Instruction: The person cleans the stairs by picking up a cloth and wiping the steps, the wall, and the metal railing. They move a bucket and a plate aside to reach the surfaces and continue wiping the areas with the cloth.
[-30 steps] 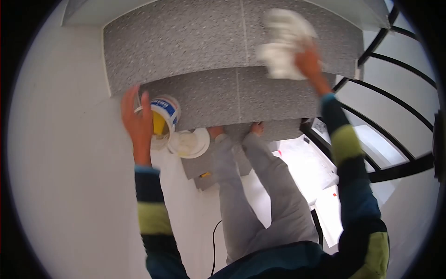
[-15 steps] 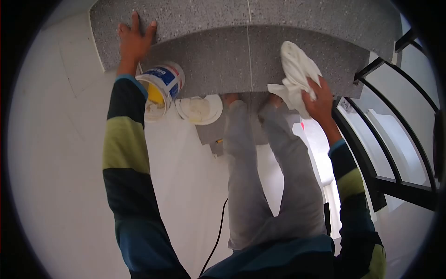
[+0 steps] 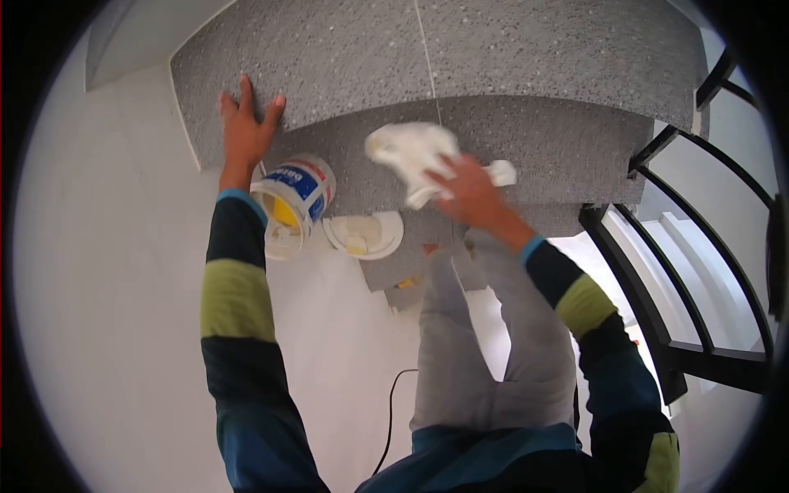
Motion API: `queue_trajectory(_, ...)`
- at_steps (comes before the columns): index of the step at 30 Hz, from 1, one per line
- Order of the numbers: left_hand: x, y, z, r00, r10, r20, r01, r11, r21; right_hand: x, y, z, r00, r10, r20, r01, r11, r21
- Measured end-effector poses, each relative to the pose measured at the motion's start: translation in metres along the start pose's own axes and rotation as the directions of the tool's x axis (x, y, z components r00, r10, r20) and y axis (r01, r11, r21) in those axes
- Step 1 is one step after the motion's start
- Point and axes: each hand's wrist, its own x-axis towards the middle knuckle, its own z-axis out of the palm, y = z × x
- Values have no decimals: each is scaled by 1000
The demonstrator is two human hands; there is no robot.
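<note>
Grey speckled stair step point(image 3: 534, 57) across the upper frame, white bucket point(image 3: 293, 201) left of centre, left hand point(image 3: 245, 127) flat on step, fingers spread wide, right hand point(image 3: 470, 191) at centre, fingers closed on white cloth point(image 3: 408, 148) against the riser

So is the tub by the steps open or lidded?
Open: the tub shows yellow and pale contents inside, and its lid lies on the floor beside it.

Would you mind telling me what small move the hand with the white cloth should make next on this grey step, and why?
Probably sweep the white cloth sideways along the grey step toward the railing. The right hand presses it against the step's front face near the joint line, and the left hand lies flat on the upper tread, bracing, so the face to its right seems unwiped.
</note>
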Motion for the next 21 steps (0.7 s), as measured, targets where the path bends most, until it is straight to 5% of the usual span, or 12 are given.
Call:
queue_trajectory(1,0,1,-1,1000,-21,10,21,1000,0,15,-9,21,992,-126,-9,126,992,-32)
queue_trajectory(4,-1,6,-3,999,-36,24,36,999,3,74,-51,66,1000,-23,21,20,994,112)
queue_trajectory(7,-4,7,-5,998,-44,43,44,999,13,119,-70,117,996,-9,-93,2,998,-70)
queue_trajectory(12,2,-7,0,999,2,50,-3,1000,28,120,-29,166,996,-30,-84,21,994,-106)
queue_trajectory(14,3,-7,0,1000,4,28,-7,997,76,109,-7,146,989,-42,141,64,987,-151)
queue_trajectory(17,7,-8,4,999,31,40,-35,995,97,26,99,109,985,-149,-91,144,988,-60)
queue_trajectory(18,11,-12,2,998,46,49,-52,991,122,-16,143,82,997,-13,-72,-7,963,-271)
queue_trajectory(19,12,-14,1,998,53,32,-56,989,135,-63,170,52,942,204,-264,-285,904,-318)
queue_trajectory(21,10,-9,7,1000,31,-3,-31,992,120,-159,224,-8,573,582,-577,-779,605,-163)
